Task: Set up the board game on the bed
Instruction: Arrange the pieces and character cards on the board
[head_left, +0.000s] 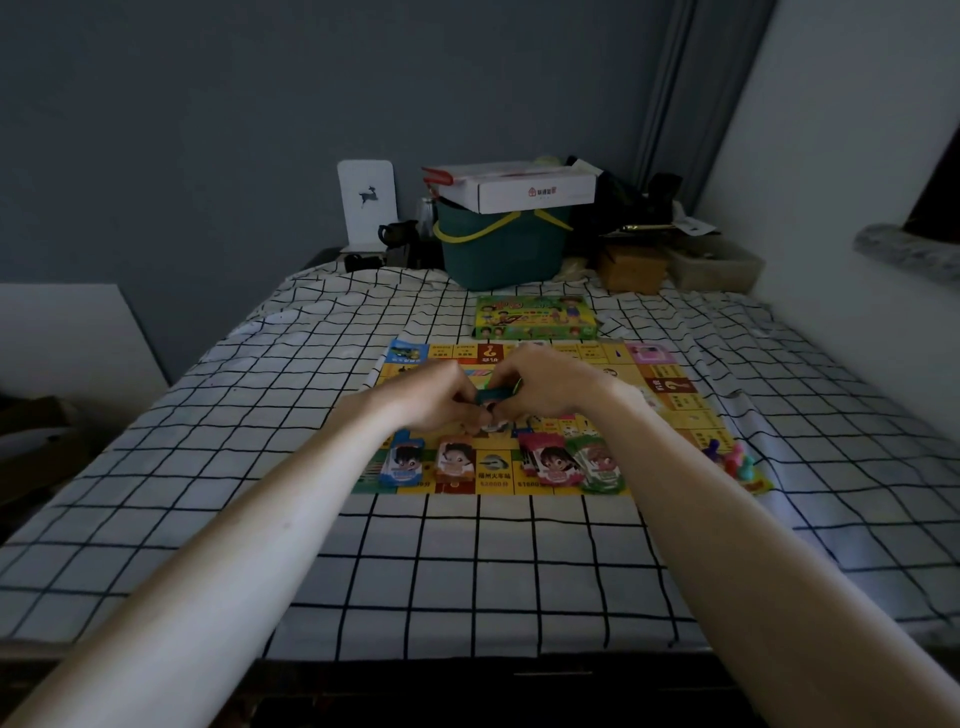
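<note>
A yellow game board (670, 400) lies flat on the checked bed sheet (467, 561). Both my hands meet over its middle. My left hand (434, 397) and my right hand (540, 382) pinch a small dark green stack of cards (493, 396) between them, just above the board. Along the board's near edge lie several card stacks with cartoon faces: blue (402, 464), orange (456, 461), pink (550, 462) and green (600, 465). Small coloured pawns (730, 460) stand at the near right corner. The green game box (535, 317) lies beyond the board.
A teal basket (498, 249) with a white carton (519, 189) on top stands at the bed's head, beside a white card with a deer (366, 202) and clutter at the right (675, 249). A white wall runs along the right side.
</note>
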